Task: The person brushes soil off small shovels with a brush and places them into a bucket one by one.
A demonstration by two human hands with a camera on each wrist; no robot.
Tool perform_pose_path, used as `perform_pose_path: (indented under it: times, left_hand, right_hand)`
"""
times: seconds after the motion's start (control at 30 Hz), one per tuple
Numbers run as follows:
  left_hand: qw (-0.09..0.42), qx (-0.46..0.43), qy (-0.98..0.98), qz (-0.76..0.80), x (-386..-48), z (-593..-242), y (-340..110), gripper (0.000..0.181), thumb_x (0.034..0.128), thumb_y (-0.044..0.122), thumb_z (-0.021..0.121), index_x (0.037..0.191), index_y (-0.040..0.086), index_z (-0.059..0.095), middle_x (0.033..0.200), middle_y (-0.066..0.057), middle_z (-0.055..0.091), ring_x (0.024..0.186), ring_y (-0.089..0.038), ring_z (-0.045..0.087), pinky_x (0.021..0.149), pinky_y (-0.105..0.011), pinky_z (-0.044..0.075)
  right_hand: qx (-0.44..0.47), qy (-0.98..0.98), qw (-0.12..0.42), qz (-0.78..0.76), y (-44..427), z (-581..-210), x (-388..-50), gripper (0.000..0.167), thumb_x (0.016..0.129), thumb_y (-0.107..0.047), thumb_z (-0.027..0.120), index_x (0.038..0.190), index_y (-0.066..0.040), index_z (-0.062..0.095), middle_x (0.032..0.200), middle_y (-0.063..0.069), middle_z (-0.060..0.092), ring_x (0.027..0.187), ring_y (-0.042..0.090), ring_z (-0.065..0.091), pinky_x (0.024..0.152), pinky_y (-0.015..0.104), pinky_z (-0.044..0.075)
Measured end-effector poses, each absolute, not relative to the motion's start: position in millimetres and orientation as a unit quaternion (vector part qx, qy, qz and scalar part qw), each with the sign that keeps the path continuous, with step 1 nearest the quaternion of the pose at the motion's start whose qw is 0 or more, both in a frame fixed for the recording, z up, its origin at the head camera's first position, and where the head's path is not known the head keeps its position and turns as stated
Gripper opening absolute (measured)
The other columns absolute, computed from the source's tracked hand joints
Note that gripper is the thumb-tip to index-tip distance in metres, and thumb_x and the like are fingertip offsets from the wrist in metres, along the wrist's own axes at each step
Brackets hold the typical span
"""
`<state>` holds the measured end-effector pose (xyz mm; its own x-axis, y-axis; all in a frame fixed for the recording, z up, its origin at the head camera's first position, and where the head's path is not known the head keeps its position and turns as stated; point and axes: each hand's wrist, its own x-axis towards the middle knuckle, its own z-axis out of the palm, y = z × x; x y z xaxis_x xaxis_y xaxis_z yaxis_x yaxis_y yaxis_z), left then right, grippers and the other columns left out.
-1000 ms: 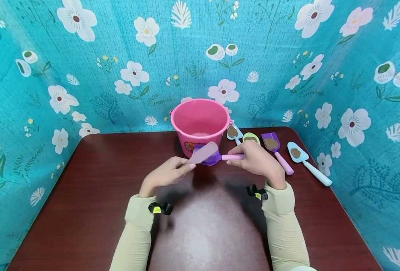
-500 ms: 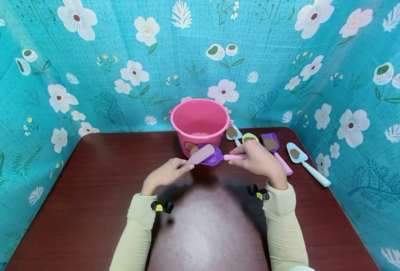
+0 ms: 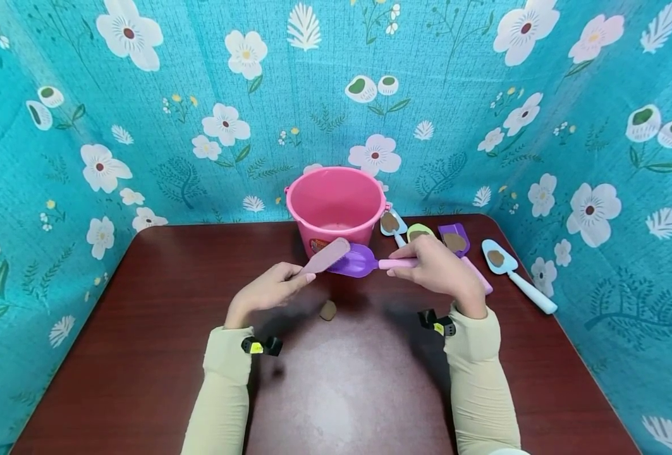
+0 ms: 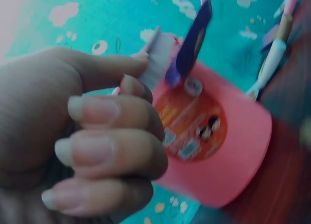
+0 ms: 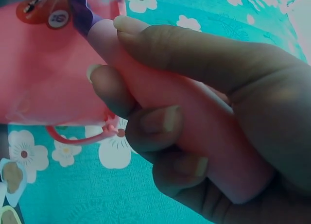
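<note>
My left hand pinches a flat, pale pink strip with a rounded end, its tip over the purple scoop. My right hand grips the pink handle of a purple toy shovel, with fingers curled round it. The shovel is in front of a pink bucket, which bears an orange sticker. A small flat brown piece is below the shovel, nearer me; I cannot tell if it rests on the table. The left wrist view is blurred.
Right of the bucket lie several toy shovels bearing brown patches or pieces: a light blue one, a green one, a purple one and another light blue one. A teal floral cloth surrounds the dark brown table.
The brown piece, last seen by the strip's tip at the purple scoop, is now below it and nearer me. My left hand has drawn slightly left with the strip; the right hand barely moved.
</note>
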<state>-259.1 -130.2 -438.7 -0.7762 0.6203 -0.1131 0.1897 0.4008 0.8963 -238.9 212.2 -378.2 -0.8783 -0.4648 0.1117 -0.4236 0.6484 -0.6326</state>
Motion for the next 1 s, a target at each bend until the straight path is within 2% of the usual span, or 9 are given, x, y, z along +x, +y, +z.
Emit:
perform_pose_path:
  times: [0.13,0.37,0.77,1.0]
  left_hand:
    - [0.243,0.289,0.777,0.504,-256.4,-436.3,-116.5,0.043,0.1046,0.037,0.057,0.080,0.002,0.050,0.057,-0.002,0.039,0.050,-0.014,0.032,0.049,-0.027,0.032]
    - [0.259,0.293,0.777,0.494,-250.7,-438.2,-96.5,0.036,0.1045,0.030,0.058,0.077,0.007,0.052,0.057,-0.001,0.038,0.050,-0.012,0.033,0.049,-0.026,0.030]
    - [0.209,0.285,0.841,0.409,-251.6,-435.4,-102.0,0.036,0.1046,0.034,0.056,0.077,0.011,0.055,0.058,0.002,0.043,0.051,-0.010,0.039,0.051,-0.025,0.035]
    - [0.189,0.260,0.867,0.380,-258.1,-439.4,-116.7,0.038,0.1033,0.038,0.058,0.076,0.012,0.055,0.058,0.001,0.046,0.051,-0.011,0.043,0.053,-0.027,0.039]
  right_hand:
    - [-0.254,0.904,0.020,-0.343,207.9,-380.1,-239.1,0.027,0.087,-0.027,0.082,0.106,-0.009,0.081,0.075,-0.008,0.074,0.061,0.011,0.063,0.057,0.027,0.052]
    - [-0.262,0.903,0.011,-0.339,202.6,-381.0,-239.4,0.025,0.087,-0.032,0.082,0.103,-0.013,0.082,0.072,-0.011,0.073,0.056,0.013,0.061,0.053,0.027,0.050]
    - [-0.247,0.909,0.015,-0.336,203.4,-375.3,-235.6,0.026,0.086,-0.026,0.083,0.105,-0.008,0.081,0.076,-0.007,0.075,0.060,0.012,0.062,0.056,0.028,0.052]
    - [-0.251,0.908,0.018,-0.335,211.4,-375.3,-236.1,0.024,0.087,-0.028,0.082,0.103,-0.010,0.082,0.063,-0.010,0.067,0.054,0.013,0.056,0.052,0.027,0.046]
